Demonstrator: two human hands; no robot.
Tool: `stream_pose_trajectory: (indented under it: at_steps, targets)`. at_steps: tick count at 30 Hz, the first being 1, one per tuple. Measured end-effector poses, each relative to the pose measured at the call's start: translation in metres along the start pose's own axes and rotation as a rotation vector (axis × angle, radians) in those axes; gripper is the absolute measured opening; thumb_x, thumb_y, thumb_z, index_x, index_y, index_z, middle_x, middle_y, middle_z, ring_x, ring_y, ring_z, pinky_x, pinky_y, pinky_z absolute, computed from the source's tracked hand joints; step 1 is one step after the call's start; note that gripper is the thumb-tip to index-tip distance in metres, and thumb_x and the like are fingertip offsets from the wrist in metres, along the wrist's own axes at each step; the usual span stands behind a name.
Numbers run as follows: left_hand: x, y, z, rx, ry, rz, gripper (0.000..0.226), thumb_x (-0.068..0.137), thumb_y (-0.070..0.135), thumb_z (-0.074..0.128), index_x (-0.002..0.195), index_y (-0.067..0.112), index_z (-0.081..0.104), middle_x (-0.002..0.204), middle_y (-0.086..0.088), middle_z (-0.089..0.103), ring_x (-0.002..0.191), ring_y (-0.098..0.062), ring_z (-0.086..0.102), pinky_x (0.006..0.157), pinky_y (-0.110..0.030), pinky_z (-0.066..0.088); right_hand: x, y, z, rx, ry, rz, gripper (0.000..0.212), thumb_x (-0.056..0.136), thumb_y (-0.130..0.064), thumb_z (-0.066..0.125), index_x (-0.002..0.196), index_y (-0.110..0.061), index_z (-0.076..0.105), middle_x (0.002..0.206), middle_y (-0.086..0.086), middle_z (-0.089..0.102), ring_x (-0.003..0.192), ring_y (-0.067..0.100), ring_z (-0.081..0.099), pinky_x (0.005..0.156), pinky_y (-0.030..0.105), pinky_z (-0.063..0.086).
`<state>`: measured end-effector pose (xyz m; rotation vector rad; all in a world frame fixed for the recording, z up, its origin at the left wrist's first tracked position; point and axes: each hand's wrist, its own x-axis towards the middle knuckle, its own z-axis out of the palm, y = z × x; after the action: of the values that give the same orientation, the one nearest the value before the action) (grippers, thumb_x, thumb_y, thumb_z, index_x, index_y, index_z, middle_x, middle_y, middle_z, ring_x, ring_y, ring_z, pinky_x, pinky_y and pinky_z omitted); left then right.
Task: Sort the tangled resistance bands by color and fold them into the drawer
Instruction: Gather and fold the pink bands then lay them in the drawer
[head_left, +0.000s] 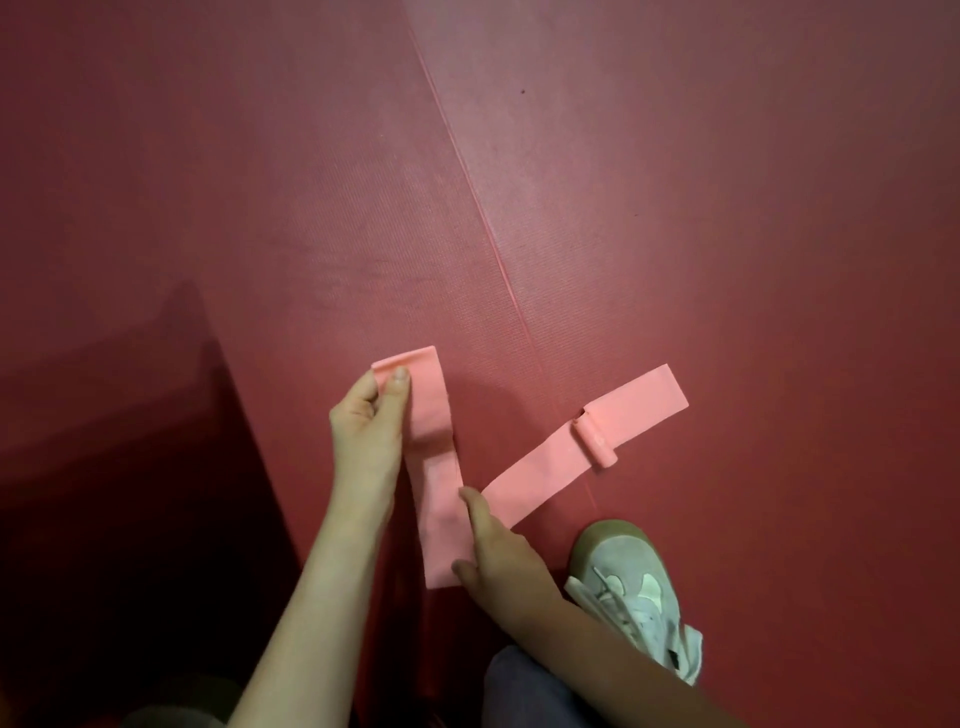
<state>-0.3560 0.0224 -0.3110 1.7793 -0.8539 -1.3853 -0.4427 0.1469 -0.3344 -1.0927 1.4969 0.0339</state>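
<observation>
The left hand (363, 431) is pinching the far, folded-over end of the pink band (436, 499) between thumb and fingertips. The right hand (498, 556) is pressing the band's near end onto the red mat (675, 208) — index finger straight along its edge, thumb at the corner. Just right of those fingers a pink strip (540, 478) is lying flat, carrying a small roll (596, 441). A shoe (623, 577) is resting beside the wrist.
</observation>
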Motion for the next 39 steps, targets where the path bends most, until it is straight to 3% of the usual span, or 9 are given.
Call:
stream_pose_trajectory:
  at_steps: [3, 6, 8, 14, 18, 22, 30, 35, 39]
  targets:
    - [0.003, -0.003, 0.001, 0.036, -0.014, 0.001, 0.03, 0.092, 0.006, 0.048, 0.064, 0.017, 0.053, 0.046, 0.015, 0.051, 0.044, 0.006, 0.041, 0.046, -0.009, 0.034, -0.002, 0.002, -0.005, -0.19, 0.064, -0.037, 0.067, 0.089, -0.024, 0.045, 0.145, -0.026, 0.009, 0.13, 0.008, 0.048, 0.107, 0.036, 0.054, 0.087, 0.039, 0.043]
    - [0.007, -0.002, 0.001, 0.025, -0.001, -0.006, 0.03, 0.091, 0.007, 0.049, 0.064, 0.019, 0.055, 0.052, 0.014, 0.051, 0.05, 0.005, 0.042, 0.05, -0.013, 0.036, 0.0, 0.011, -0.017, -0.271, 0.429, -0.232, 0.032, 0.085, -0.033, 0.038, 0.116, -0.03, 0.044, 0.101, -0.005, 0.064, 0.075, 0.018, 0.065, 0.059, 0.027, 0.05]
    - [0.007, 0.0, 0.002, 0.01, 0.003, -0.008, 0.029, 0.092, 0.008, 0.049, 0.065, 0.019, 0.054, 0.064, 0.001, 0.048, 0.063, -0.007, 0.042, 0.056, -0.021, 0.035, 0.001, 0.015, -0.041, -0.103, 0.616, -0.16, 0.019, 0.086, -0.035, 0.039, 0.101, -0.031, 0.05, 0.089, -0.013, 0.064, 0.075, 0.007, 0.059, 0.061, 0.021, 0.042]
    - [-0.002, 0.003, 0.01, 0.006, -0.024, -0.018, 0.029, 0.092, 0.009, 0.048, 0.066, 0.018, 0.053, 0.06, 0.006, 0.049, 0.057, -0.001, 0.041, 0.055, -0.017, 0.036, 0.01, 0.054, -0.103, 0.252, 0.963, 0.142, 0.03, 0.088, -0.015, 0.053, 0.118, -0.012, 0.048, 0.113, 0.006, 0.052, 0.084, 0.013, 0.048, 0.071, 0.022, 0.032]
    - [-0.008, 0.003, 0.022, -0.013, -0.074, -0.051, 0.025, 0.092, 0.01, 0.047, 0.07, 0.017, 0.056, 0.07, 0.0, 0.053, 0.07, -0.011, 0.047, 0.061, -0.023, 0.041, 0.018, 0.075, -0.112, 0.326, 0.958, 0.332, 0.047, 0.088, -0.018, 0.054, 0.131, -0.008, 0.037, 0.125, 0.016, 0.044, 0.106, 0.029, 0.051, 0.084, 0.034, 0.04]
    - [-0.012, 0.003, 0.036, 0.02, -0.13, -0.075, 0.018, 0.092, 0.01, 0.048, 0.075, 0.01, 0.055, 0.075, -0.007, 0.046, 0.071, -0.017, 0.04, 0.063, -0.029, 0.036, 0.022, 0.083, -0.11, 0.349, 0.974, 0.363, 0.05, 0.088, -0.016, 0.055, 0.132, -0.003, 0.036, 0.11, 0.016, 0.046, 0.093, 0.026, 0.046, 0.083, 0.029, 0.033]
    - [-0.018, 0.004, 0.055, 0.009, -0.209, -0.167, 0.026, 0.091, 0.012, 0.051, 0.069, 0.021, 0.062, 0.055, 0.013, 0.059, 0.058, -0.004, 0.052, 0.057, -0.018, 0.045, 0.041, 0.079, -0.118, 0.669, 1.157, 0.515, 0.012, 0.082, -0.009, 0.057, 0.082, -0.018, 0.049, 0.096, 0.008, 0.042, 0.073, 0.013, 0.043, 0.086, 0.024, 0.034]
    - [-0.016, 0.006, 0.048, 0.034, -0.207, -0.143, 0.025, 0.092, 0.013, 0.049, 0.07, 0.02, 0.058, 0.064, 0.002, 0.053, 0.058, -0.005, 0.047, 0.055, -0.02, 0.04, 0.017, 0.046, -0.109, 0.66, 1.118, 0.082, 0.028, 0.084, -0.002, 0.052, 0.073, -0.027, 0.044, 0.099, 0.0, 0.053, 0.09, 0.007, 0.054, 0.084, 0.012, 0.039]
    - [-0.014, 0.006, 0.042, 0.01, -0.205, -0.134, 0.026, 0.092, 0.011, 0.049, 0.068, 0.019, 0.059, 0.054, 0.012, 0.058, 0.057, -0.002, 0.05, 0.06, -0.023, 0.043, -0.011, 0.005, -0.109, 0.738, 0.843, -0.235, 0.035, 0.083, 0.005, 0.054, 0.072, -0.026, 0.044, 0.055, -0.017, 0.052, 0.05, -0.004, 0.048, 0.052, 0.005, 0.036]
